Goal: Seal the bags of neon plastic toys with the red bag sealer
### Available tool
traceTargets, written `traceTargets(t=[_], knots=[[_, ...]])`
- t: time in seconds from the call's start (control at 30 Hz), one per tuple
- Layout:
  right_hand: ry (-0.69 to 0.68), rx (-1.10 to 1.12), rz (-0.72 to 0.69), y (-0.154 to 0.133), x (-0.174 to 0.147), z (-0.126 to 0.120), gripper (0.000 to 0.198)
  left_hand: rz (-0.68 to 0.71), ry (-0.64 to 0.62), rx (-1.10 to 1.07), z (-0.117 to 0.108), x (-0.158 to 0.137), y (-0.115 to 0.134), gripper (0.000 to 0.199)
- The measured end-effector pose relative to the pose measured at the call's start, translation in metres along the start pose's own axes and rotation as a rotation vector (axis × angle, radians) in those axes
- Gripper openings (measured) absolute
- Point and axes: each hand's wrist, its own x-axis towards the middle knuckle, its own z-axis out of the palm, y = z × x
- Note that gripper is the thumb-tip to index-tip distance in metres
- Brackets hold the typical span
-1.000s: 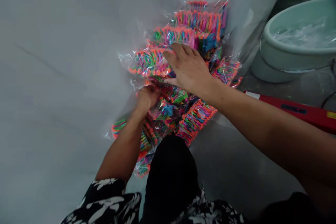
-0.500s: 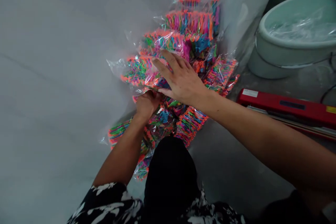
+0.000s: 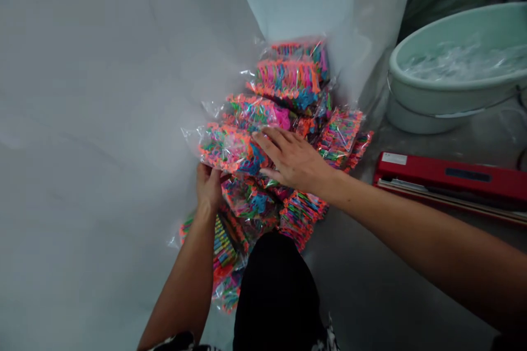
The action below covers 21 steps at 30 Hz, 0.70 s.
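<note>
Bag (image 3: 224, 145): on the pile (image 3: 251, 197), long axis roughly left to right, touched by both hands.
Left hand (image 3: 209, 185): under its near left edge; can't tell if closed.
Right hand (image 3: 291, 160): open, across its right end.

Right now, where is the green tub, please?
In the head view, the tub stands at upper right, beyond the red device and right of the bagged bundles.

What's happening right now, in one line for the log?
left hand: at lower edge of colourful packet | right hand: over its right end | nearby: pale green tub, red device
</note>
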Motion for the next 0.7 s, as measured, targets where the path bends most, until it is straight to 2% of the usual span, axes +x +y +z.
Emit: traceTargets(t=[0.1, 0.23, 0.37, 0.43, 0.57, 0.7], knots=[[0.058, 0.067, 0.145, 0.002, -0.009, 0.010, 0.066, 0.113, 0.079, -0.036, 0.010, 0.008, 0.012, 0.053], [0.155, 0.179, 0.409, 0.020, -0.022, 0.032, 0.065, 0.419, 0.236, 0.115, 0.035, 0.040, 0.027, 0.061], [0.168, 0.210, 0.629, 0.042, -0.021, 0.044, 0.071, 0.556, 0.256, 0.194, 0.052, 0.062, 0.034, 0.064], [0.184, 0.151, 0.599, 0.049, -0.012, 0.044, 0.075, 0.592, 0.220, 0.188, 0.048, 0.057, 0.033, 0.068], [0.177, -0.028, 0.406, 0.050, 0.020, 0.038, 0.094, 0.638, 0.157, 0.205, 0.022, 0.031, 0.012, 0.077], [0.154, -0.074, 0.382, 0.048, 0.056, 0.031, 0.106, 0.669, 0.145, 0.180, 0.006, 0.026, -0.014, 0.073]])
